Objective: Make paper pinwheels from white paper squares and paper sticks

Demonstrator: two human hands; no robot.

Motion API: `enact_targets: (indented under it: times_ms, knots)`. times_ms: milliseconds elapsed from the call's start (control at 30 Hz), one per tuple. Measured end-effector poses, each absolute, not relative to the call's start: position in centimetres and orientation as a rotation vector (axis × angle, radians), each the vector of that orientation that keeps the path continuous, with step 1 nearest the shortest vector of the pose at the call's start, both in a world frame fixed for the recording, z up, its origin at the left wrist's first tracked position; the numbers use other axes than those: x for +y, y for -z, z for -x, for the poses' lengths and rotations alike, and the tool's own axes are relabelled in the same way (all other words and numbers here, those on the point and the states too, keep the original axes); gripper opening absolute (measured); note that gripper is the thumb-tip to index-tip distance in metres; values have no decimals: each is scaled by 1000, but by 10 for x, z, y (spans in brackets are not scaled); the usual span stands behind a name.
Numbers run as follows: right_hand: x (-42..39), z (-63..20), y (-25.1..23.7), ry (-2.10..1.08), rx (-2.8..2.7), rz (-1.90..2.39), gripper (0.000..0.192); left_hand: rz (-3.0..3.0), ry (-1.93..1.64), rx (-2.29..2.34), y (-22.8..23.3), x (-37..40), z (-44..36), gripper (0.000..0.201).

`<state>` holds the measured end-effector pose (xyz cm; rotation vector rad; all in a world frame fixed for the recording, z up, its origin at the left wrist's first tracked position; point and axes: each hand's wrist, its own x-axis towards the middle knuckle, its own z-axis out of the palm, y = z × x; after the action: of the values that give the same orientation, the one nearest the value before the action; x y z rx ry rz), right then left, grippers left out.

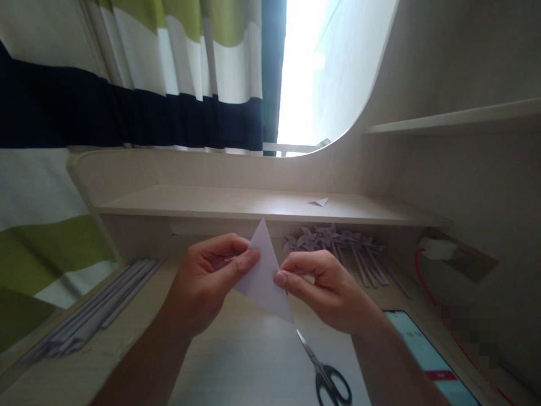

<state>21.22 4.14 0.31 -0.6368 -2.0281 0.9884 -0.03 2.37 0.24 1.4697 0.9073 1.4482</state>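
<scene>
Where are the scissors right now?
In the head view, the scissors lie on the desk below the right hand, left of the phone.

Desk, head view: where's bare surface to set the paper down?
Bare wood lies between the grey paper sticks at left and the black-handled scissors, below both hands. The upper shelf is bare left of a paper scrap. Crowded right: pinwheels, phone.

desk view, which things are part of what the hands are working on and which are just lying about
In hand:
- left hand and right hand, pinching the folded paper triangle

Lying about:
- scissors on the desk
- paper pinwheels at the back
- bundle of paper sticks on the left
- phone on the right
- small paper scrap on the shelf
</scene>
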Motion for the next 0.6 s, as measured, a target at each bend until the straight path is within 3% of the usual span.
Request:
enact_targets:
  times_ms: [167, 333, 600]
  knots:
    - [44, -214, 4, -1068, -1910, 513, 12, -1373, -1465, 907, -3, 23, 1, 17]
    - [46, -217, 6, -813, -1967, 389, 50, -1289, -1447, 861, -3, 23, -1, 19]
    - [44, -217, -1, -765, -1977, 312, 29, -1235, -1476, 830, 4, 29, 0, 20]
